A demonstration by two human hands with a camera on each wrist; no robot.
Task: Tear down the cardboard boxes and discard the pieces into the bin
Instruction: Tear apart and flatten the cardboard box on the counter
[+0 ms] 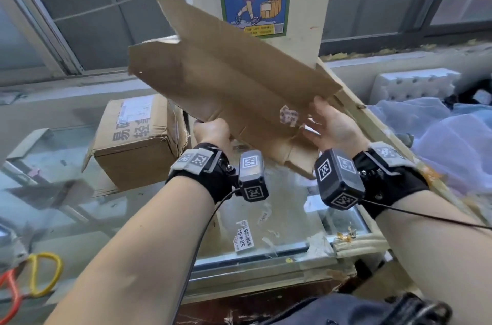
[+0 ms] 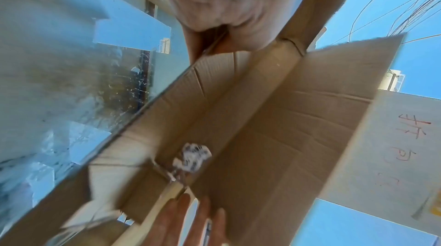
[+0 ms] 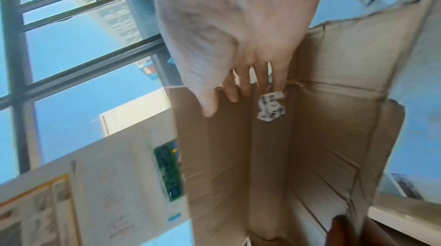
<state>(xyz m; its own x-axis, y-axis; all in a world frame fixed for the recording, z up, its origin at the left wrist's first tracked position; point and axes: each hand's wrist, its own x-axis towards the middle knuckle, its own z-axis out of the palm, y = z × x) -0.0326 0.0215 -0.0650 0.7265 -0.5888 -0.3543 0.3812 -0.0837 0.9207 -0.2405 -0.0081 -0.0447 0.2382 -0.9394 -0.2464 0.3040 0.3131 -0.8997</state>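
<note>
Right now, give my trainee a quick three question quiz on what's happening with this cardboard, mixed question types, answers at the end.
1. True or false: the left hand grips the flattened cardboard box by its near edge.
2. Multiple choice: the right hand is A) clenched in an empty fist, B) open, with straight fingers against the cardboard, C) resting on the glass counter.
3. Fill in: a second box, still assembled, sits on the counter to the ___ of the held cardboard.

Key: 1 true; 2 B; 3 left.
</note>
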